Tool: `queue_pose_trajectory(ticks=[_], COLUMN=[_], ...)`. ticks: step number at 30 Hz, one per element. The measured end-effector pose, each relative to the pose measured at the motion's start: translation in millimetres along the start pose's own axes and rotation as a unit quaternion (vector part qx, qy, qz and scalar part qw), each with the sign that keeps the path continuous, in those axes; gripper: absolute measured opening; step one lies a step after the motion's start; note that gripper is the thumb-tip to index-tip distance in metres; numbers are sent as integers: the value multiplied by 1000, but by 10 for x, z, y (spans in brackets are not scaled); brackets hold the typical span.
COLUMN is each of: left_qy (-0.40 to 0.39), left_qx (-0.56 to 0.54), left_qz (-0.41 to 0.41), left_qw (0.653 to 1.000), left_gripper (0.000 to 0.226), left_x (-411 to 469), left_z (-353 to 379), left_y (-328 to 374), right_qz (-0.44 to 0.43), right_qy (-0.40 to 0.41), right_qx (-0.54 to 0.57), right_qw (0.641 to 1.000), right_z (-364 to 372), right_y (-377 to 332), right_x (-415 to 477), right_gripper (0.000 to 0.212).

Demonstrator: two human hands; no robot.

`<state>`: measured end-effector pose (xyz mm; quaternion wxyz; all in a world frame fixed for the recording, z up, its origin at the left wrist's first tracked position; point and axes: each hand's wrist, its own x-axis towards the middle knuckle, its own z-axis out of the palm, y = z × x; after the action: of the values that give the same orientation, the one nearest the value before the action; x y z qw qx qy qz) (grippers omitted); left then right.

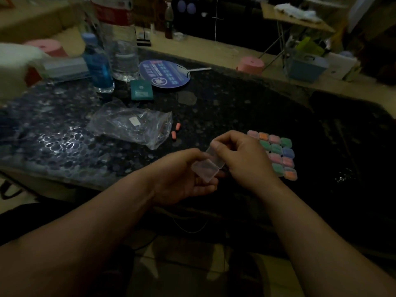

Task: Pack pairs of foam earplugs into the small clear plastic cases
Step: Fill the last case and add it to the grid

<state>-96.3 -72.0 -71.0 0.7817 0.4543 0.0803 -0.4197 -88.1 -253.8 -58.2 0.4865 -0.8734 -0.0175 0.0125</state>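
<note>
We held the case [209,166] between our left hand [182,176] and right hand [242,159], over the near edge of the table [235,108]. Just right of the right hand, the filled cases [280,155] lay in a block on the table. Behind and to the left lay the plastic bag [130,125] — two earplugs [176,130] just beside its right end. Farther back stood the bottles [98,63], with a pouch [141,90] and a fan [164,72] to their right.

case [205,169]: clear plastic | bag [130,125]: glossy film | table [235,99]: speckled stone

Very dim, underexposed frame. Glare patches on counter [64,133] at left; right side nearly black. Upper-left water bottles [102,61] blurred. Wide-angle bending at edges, grainy.
</note>
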Motion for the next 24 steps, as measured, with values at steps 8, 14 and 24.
queue_pose_trajectory(ticks=[8, 14, 24], left_qy=[87, 242, 297], left_qx=[-30, -150, -194], left_qz=[30, 102, 140], left_qw=[995, 953, 924], left_gripper=[52, 51, 52], left_x=[11, 39, 8], left_z=[-88, -229, -261], left_y=[-55, 57, 153], right_qz=[50, 64, 12], right_qy=[-69, -53, -34], right_qx=[40, -34, -155], right_qw=[995, 996, 987], right_z=[291, 593, 998], right_y=[-157, -2, 81], right_x=[225, 752, 1509], right_gripper=[21, 18, 40])
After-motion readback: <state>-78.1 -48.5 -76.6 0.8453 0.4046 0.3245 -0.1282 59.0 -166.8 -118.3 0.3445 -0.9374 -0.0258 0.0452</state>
